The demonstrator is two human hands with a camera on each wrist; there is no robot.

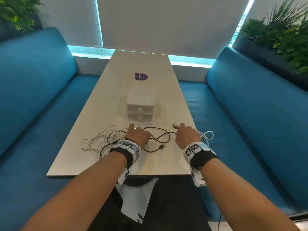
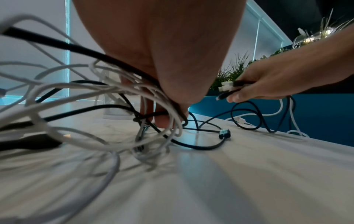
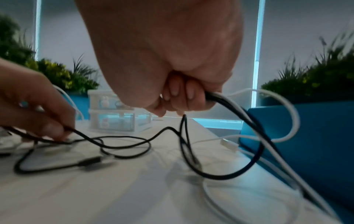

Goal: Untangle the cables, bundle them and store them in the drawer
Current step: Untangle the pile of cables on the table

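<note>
A tangle of white cables (image 1: 100, 141) lies on the table (image 1: 150, 162) at the near left, with a black cable (image 1: 158, 139) looping out to the right. My left hand (image 1: 135, 130) reaches down into the tangle; its fingers (image 2: 162, 121) pinch the black cable (image 3: 86, 137), and white loops (image 2: 95, 91) hang round them. My right hand (image 1: 179, 128) is a fist gripping black and white cable ends (image 2: 228, 87), whose strands (image 3: 229, 103) trail off the table's right edge. The white two-drawer unit (image 1: 140, 104) stands behind both hands with its drawers closed.
A loose black USB plug (image 1: 161, 146) lies between my hands. A white loop (image 1: 207, 135) hangs over the table's right edge. A purple sticker (image 1: 140, 76) is farther back. Blue benches (image 1: 250, 105) flank the table, with plants (image 1: 283, 34) behind them.
</note>
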